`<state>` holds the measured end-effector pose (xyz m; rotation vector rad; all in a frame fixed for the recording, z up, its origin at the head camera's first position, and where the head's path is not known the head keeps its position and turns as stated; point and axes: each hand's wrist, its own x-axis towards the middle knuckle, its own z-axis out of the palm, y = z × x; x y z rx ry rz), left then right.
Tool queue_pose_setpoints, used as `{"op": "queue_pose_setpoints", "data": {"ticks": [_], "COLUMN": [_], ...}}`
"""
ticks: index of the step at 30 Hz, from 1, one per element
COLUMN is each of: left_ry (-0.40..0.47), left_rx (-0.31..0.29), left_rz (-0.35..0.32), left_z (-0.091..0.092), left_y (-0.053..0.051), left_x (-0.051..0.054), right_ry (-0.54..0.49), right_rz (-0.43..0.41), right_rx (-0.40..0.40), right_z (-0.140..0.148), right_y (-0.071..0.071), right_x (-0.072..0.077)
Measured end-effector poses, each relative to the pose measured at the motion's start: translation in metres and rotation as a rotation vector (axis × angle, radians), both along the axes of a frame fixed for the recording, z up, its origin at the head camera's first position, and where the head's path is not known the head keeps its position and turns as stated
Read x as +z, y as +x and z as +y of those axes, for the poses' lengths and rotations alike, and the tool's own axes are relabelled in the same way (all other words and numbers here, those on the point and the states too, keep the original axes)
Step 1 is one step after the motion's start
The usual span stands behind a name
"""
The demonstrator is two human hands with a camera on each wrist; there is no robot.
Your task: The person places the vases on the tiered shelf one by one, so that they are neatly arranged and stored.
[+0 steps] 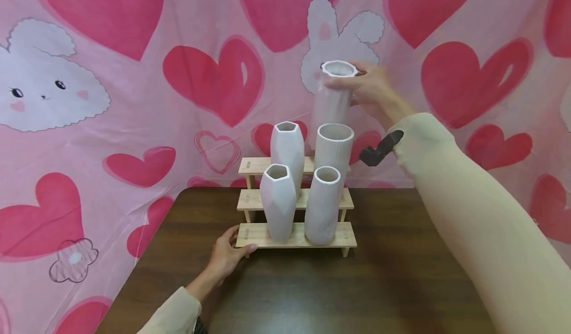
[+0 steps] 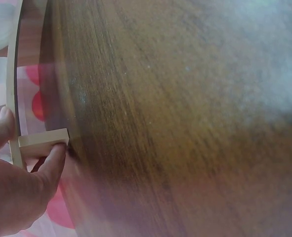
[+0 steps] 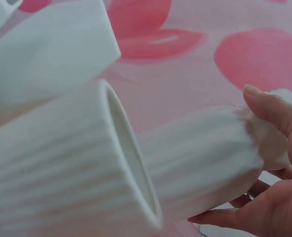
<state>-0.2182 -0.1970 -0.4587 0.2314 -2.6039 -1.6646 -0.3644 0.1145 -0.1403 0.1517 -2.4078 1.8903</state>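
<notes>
A three-tier wooden stand [image 1: 256,232] holds white vases. My left hand [image 1: 225,257] grips the left end of its lowest tier; in the left wrist view a finger touches the short leg [image 2: 44,140]. Up at the back right, my right hand [image 1: 372,86] holds a white wavy-rimmed vase [image 1: 332,103] near its mouth. The base of this vase is hidden, so I cannot tell whether it touches the top tier. Before it stands a ribbed vase [image 1: 332,150] beside a faceted vase [image 1: 287,145]. On the lowest tier are another faceted vase [image 1: 278,210] and a smooth vase [image 1: 321,215].
The stand is on a dark brown wooden table [image 1: 285,289], towards its back edge. Behind hangs a pink cloth [image 1: 285,71] with hearts and rabbits. A dark strap [image 1: 381,148] sticks out from the right sleeve, close to the ribbed vase.
</notes>
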Motion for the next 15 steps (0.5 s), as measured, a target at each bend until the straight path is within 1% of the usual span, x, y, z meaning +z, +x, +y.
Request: {"op": "queue_pose_setpoints", "data": {"ticks": [1, 5, 10, 13, 15], "left_ry": [-0.001, 0.005, 0.005, 0.003, 0.002], "left_rx": [0.002, 0.003, -0.001, 0.003, 0.007], "left_rz": [-0.002, -0.007, -0.005, -0.003, -0.001], "left_z": [0.000, 0.000, 0.000, 0.000, 0.000], "left_y": [0.000, 0.001, 0.002, 0.003, 0.003], "left_x": [0.000, 0.001, 0.000, 0.000, 0.000], "right_ry": [0.003, -0.051, -0.072, -0.031, 0.021], "right_rz": [0.002, 0.012, 0.019, 0.004, -0.015], "right_rx": [0.008, 0.056, 0.080, 0.082, 0.069], "right_z": [-0.003, -0.013, -0.022, -0.027, -0.031], "right_y": [0.000, 0.001, 0.001, 0.002, 0.003], "right_x": [-0.001, -0.004, -0.006, -0.007, -0.007]}}
